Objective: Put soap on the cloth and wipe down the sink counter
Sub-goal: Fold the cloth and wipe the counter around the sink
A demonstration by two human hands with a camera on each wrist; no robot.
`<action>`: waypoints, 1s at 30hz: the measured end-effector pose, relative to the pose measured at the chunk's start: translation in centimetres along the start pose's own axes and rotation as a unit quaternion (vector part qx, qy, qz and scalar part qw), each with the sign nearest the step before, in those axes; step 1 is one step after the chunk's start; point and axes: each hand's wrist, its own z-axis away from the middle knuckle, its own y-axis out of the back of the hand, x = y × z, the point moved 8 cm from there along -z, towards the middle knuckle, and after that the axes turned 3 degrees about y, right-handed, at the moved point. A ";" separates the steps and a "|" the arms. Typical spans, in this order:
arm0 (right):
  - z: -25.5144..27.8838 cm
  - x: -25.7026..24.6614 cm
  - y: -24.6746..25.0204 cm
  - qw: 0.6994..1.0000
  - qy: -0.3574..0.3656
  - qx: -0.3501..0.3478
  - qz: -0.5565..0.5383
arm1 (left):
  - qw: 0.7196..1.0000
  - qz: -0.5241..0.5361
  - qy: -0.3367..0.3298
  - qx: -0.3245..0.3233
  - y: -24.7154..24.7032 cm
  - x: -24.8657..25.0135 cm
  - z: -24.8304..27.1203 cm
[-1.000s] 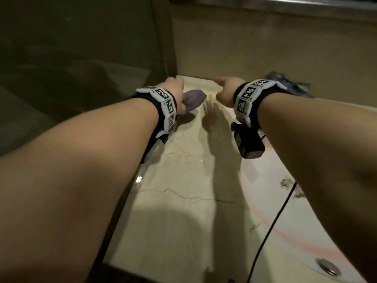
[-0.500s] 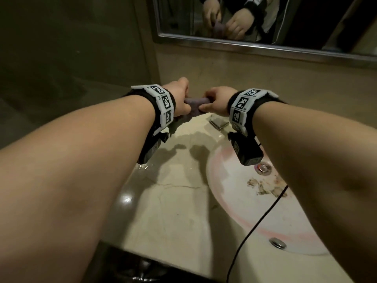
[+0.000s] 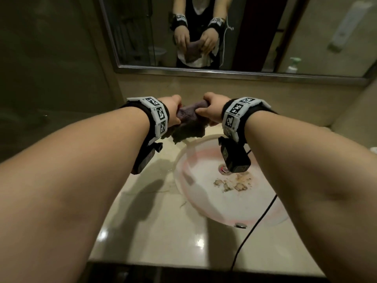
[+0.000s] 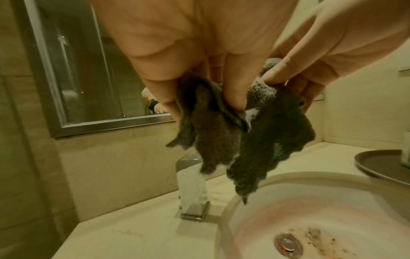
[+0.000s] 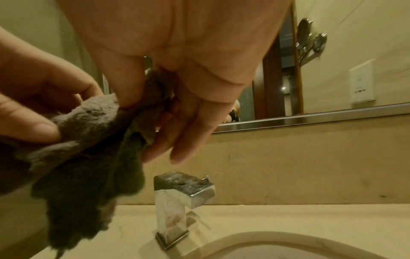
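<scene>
Both hands up over the far-left rim of the sink (image 3: 263,211). Left hand (image 3: 173,111) and right hand (image 3: 212,111) each pinch the cloth (image 3: 187,123) in a closed grip; it hangs bunched between them, off the worktop (image 3: 155,231). Tap (image 5: 177,201) stands beyond, soap bottle (image 3: 293,65) shows far right.

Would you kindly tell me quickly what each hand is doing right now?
Left hand: closed, gripping the cloth.
Right hand: closed, pinching the same cloth.
</scene>
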 end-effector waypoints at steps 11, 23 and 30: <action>8.1 6.9 3.9 0.993 -0.096 0.055 -0.052 | 0.991 -0.037 -0.130 -0.010 -0.9 10.1 1.8; 17.8 24.3 10.0 0.968 -0.236 0.071 -0.047 | 0.971 -0.002 -0.228 -0.073 -6.3 29.2 3.7; 21.4 36.4 10.1 0.949 -0.312 0.026 -0.039 | 0.959 0.002 -0.247 -0.136 -13.3 39.7 3.2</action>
